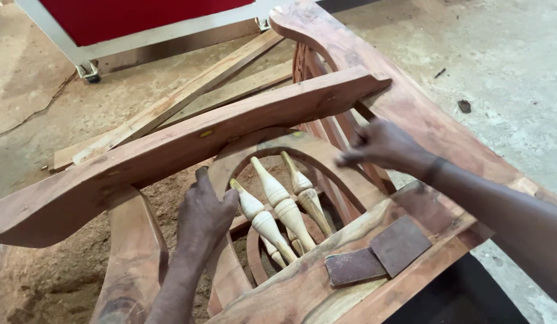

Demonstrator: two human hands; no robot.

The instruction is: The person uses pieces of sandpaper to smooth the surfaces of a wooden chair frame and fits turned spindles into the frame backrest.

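Left hand [203, 210] grips the curved arch [260, 147]; right hand [380, 144] pinches the armrest [188, 141], running lower-left to upper-right.

Right hand [383, 144] motion-blurred, fingertips smeared; can't tell if it holds anything or how it meets the wooden chair frame [242, 123]. Right forearm cut by right edge. Left hand [202, 216] shows only its back; palm and fingertips hidden against the arched rail [263, 144]. Left forearm cut by bottom edge. Turned spindles [272, 210] hide their lower ends behind the seat rail [302, 282]. Red panel [128, 18] cropped at top. Sandpaper pieces [380, 255] overlap, grit unreadable.
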